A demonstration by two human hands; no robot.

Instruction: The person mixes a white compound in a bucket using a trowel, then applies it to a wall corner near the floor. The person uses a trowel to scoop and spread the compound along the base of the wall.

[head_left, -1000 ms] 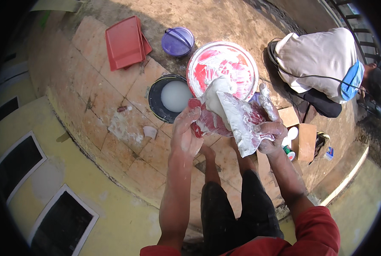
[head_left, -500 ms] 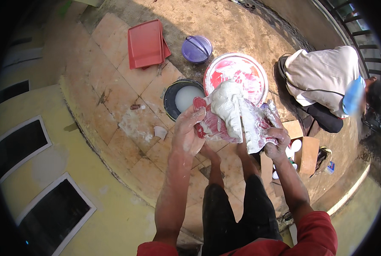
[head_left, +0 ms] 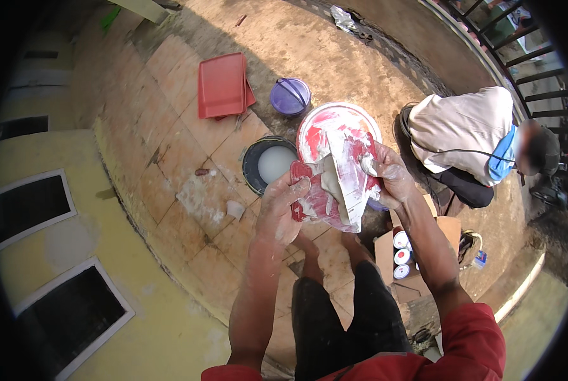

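Left hand [head_left: 283,213] and right hand [head_left: 389,178] both clutch the paint-smeared plastic bag [head_left: 336,184], apparently limp, slick and light; best held by its bunched edges.

**Packaging on the tiled floor**

An open brown cardboard box [head_left: 446,236] sat on the floor just right of the person's legs, holding three small round tins with white, red-ringed tops [head_left: 401,255]. Both hands gripped a crumpled red-and-white plastic bag [head_left: 335,184], smeared with white paste.
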